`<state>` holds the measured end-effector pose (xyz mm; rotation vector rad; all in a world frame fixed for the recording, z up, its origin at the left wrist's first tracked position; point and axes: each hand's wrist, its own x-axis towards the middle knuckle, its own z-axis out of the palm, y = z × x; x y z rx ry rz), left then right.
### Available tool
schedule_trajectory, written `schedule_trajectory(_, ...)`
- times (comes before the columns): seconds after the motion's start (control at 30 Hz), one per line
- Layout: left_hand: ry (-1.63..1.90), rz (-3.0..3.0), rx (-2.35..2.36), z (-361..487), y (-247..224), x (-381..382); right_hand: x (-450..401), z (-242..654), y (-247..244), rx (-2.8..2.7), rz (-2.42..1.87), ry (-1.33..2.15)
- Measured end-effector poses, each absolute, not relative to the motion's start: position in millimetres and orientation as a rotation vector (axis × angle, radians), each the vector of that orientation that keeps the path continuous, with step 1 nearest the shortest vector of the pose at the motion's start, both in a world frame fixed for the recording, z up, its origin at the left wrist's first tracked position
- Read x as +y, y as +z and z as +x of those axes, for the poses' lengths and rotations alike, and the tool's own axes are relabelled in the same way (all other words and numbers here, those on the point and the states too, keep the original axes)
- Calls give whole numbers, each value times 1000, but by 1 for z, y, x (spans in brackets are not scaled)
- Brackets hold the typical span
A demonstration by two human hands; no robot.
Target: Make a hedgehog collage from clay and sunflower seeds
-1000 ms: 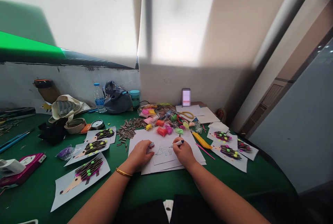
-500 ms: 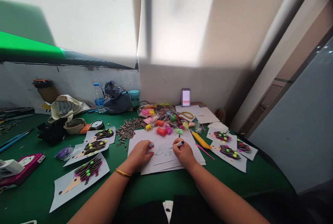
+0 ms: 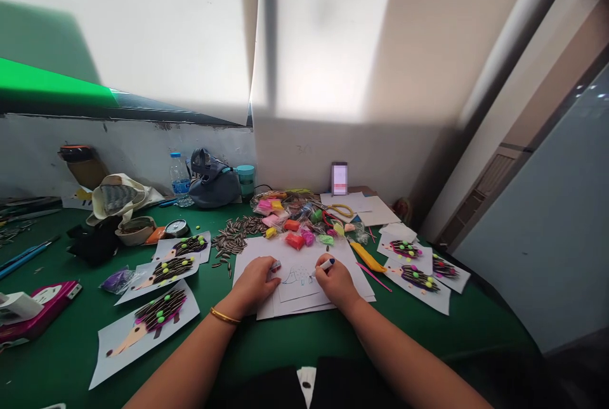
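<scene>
A sheet of white paper [image 3: 292, 297] lies in front of me on top of other sheets. On it is a blue outline drawing of a hedgehog [image 3: 299, 276] with a pointed snout, dotted body and short legs. My right hand [image 3: 335, 282] is closed around a white marker with a dark end [image 3: 327, 264], its tip down at the drawing's right side. My left hand [image 3: 257, 282] rests on the sheet's left side, fingers curled around a small greyish piece [image 3: 276, 265] that I cannot make out. A gold bangle [image 3: 225, 316] circles the left wrist.
Striped sunflower seeds [image 3: 233, 234] and bagged coloured clay [image 3: 295, 241] lie behind the paper. Finished hedgehog pictures [image 3: 147, 326] lie left, others [image 3: 419, 277] right. A yellow cutter [image 3: 368, 258] and pink tool [image 3: 375, 276] sit by my right hand. A phone [image 3: 339, 179] leans against the wall.
The marker tip has shifted slightly right and down, toward the rear leg of the drawn hedgehog. My left hand stays in place on the paper.
</scene>
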<state>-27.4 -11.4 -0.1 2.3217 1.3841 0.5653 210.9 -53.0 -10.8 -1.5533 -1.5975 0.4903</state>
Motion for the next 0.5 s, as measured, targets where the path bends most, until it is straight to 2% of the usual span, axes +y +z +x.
schedule_trajectory(0.5, 564, 2359, 1384, -27, -1, -11, -46, 213, -16, -1642, -1482, 475)
